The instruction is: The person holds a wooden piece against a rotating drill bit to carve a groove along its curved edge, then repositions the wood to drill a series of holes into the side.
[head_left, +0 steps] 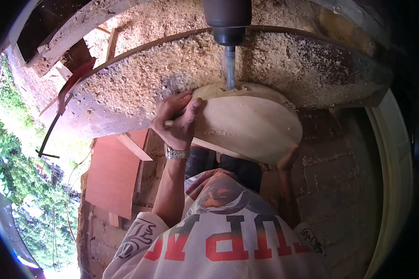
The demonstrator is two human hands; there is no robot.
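Note:
A pale, rounded wooden board (251, 125) lies tilted at the front edge of a work surface, with a second wooden layer or edge showing along its far side. My left hand (176, 122), with a metal watch at the wrist, grips the board's left end, thumb on top. At the lower right rim, my right hand (288, 157) holds the board from the side; most of its fingers are hidden beneath. A vertical metal bit (230, 67) comes down from a dark spindle (228, 21) and meets the far edge of the board. Whether it is spinning cannot be seen.
Wood shavings cover the curved work surface (130, 88). A red-handled tool with a bent black rod (51, 135) hangs at its left end. Below stand a reddish panel (114, 176) and a wood strip (134, 147). A pale curved frame (395, 153) rises on the right.

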